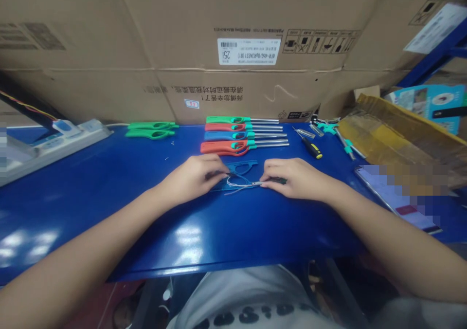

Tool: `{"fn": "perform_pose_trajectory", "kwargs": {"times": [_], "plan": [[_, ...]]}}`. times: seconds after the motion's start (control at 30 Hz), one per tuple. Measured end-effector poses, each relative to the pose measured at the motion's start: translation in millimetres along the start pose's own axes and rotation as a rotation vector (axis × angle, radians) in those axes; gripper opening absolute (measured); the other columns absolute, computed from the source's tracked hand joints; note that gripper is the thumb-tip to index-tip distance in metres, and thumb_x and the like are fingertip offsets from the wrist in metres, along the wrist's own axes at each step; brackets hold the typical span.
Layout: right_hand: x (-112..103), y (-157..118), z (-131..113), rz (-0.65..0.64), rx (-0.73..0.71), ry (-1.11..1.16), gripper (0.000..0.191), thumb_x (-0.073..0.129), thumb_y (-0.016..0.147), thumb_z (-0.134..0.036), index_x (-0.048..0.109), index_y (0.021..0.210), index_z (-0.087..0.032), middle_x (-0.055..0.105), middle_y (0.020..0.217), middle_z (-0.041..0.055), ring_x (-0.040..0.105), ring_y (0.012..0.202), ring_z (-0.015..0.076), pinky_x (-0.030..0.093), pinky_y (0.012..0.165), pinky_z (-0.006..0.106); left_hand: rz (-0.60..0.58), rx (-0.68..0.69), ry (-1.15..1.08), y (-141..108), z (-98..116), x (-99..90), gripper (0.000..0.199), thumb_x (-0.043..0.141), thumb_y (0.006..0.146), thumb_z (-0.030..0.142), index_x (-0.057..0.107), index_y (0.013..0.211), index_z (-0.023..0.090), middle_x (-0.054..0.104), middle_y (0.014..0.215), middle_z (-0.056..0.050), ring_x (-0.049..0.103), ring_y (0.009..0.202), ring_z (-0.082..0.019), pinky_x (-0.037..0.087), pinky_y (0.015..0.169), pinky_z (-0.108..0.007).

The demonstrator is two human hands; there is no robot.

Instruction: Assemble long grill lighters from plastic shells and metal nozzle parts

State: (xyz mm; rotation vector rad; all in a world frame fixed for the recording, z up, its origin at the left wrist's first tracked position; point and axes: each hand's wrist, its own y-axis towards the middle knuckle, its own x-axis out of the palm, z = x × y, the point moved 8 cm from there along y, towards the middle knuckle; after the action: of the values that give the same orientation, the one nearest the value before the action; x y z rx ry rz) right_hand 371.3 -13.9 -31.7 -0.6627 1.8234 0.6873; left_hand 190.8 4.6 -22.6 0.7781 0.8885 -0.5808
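Observation:
My left hand (200, 178) is closed in a pinch around a small dark part with thin wires (230, 180) trailing from it. Under and behind the fingers lies an opened blue lighter shell (242, 167) with a trigger-loop cutout. My right hand (292, 177) grips a metal-tipped tool with a dark green handle (257, 184), its exact kind unclear. The tool's tip points left and meets the wires just in front of the shell. My fingers partly hide both the dark part and the handle.
Several long-nosed lighters (226, 147) lie stacked behind my hands. Green shells (151, 130) and a power strip (73, 141) are to the left. At right are a screwdriver (312, 147), lighter parts (345, 144), a phone (394, 200) and a taped carton (404, 139). Cardboard (182, 27) walls the back.

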Motion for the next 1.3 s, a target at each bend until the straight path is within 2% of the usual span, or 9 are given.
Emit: {"fn": "perform_pose_trajectory", "kwargs": {"times": [0.27, 0.6, 0.73, 0.93, 1.1, 1.3], "plan": [[1, -1, -2, 0.033, -0.045, -0.042, 0.018, 0.056, 0.099, -0.032, 0.071, 0.098, -0.022, 0.070, 0.097, 0.0028, 0.066, 0.081, 0.0147, 0.042, 0.066, 0.025, -0.096, -0.169, -0.057, -3, -8, 0.6, 0.016, 0.064, 0.090, 0.026, 0.075, 0.096, 0.016, 0.073, 0.079, -0.003, 0.067, 0.064, -0.014, 0.055, 0.063, -0.024], [2, -1, -15, -0.006, -0.077, -0.199, 0.024, 0.053, 0.100, -0.028, 0.073, 0.088, -0.022, 0.069, 0.085, 0.0023, 0.061, 0.070, 0.0134, 0.033, 0.058, 0.027, -0.118, -0.101, -0.020, -1, -8, 1.5, 0.017, 0.065, 0.091, 0.027, 0.081, 0.092, 0.020, 0.075, 0.081, -0.005, 0.070, 0.071, -0.017, 0.055, 0.069, -0.028], [4, 0, -23, -0.002, -0.110, -0.321, 0.032, 0.049, 0.101, -0.028, 0.073, 0.082, -0.021, 0.068, 0.079, 0.0029, 0.058, 0.065, 0.0137, 0.033, 0.060, 0.029, -0.134, -0.101, -0.003, -2, -8, 4.2, 0.014, 0.067, 0.089, 0.022, 0.081, 0.092, 0.020, 0.076, 0.083, -0.005, 0.070, 0.072, -0.017, 0.055, 0.070, -0.028], [6, 0, -27, 0.001, -0.155, -0.411, 0.032, 0.048, 0.102, -0.025, 0.073, 0.083, -0.020, 0.068, 0.078, 0.0037, 0.060, 0.070, 0.0152, 0.036, 0.064, 0.030, -0.131, -0.099, 0.008, -2, -7, 7.1, 0.012, 0.068, 0.088, 0.019, 0.080, 0.091, 0.019, 0.076, 0.084, -0.005, 0.071, 0.073, -0.017, 0.053, 0.070, -0.027], [0, -2, -19, -0.016, -0.156, -0.383, 0.025, 0.053, 0.099, -0.025, 0.072, 0.084, -0.018, 0.069, 0.080, 0.0048, 0.062, 0.076, 0.0186, 0.039, 0.068, 0.031, -0.123, -0.099, 0.003, -2, -2, 10.9, 0.013, 0.068, 0.090, 0.021, 0.080, 0.093, 0.017, 0.075, 0.084, -0.006, 0.070, 0.073, -0.017, 0.052, 0.069, -0.027], [-5, 0, -6, -0.013, -0.087, -0.157, 0.016, 0.060, 0.096, -0.030, 0.071, 0.091, -0.020, 0.072, 0.089, 0.0046, 0.066, 0.087, 0.0196, 0.043, 0.078, 0.031, -0.120, -0.101, 0.047, -4, 1, 15.5, 0.017, 0.064, 0.094, 0.023, 0.079, 0.099, 0.018, 0.075, 0.088, -0.006, 0.070, 0.078, -0.018, 0.052, 0.072, -0.027]]}}
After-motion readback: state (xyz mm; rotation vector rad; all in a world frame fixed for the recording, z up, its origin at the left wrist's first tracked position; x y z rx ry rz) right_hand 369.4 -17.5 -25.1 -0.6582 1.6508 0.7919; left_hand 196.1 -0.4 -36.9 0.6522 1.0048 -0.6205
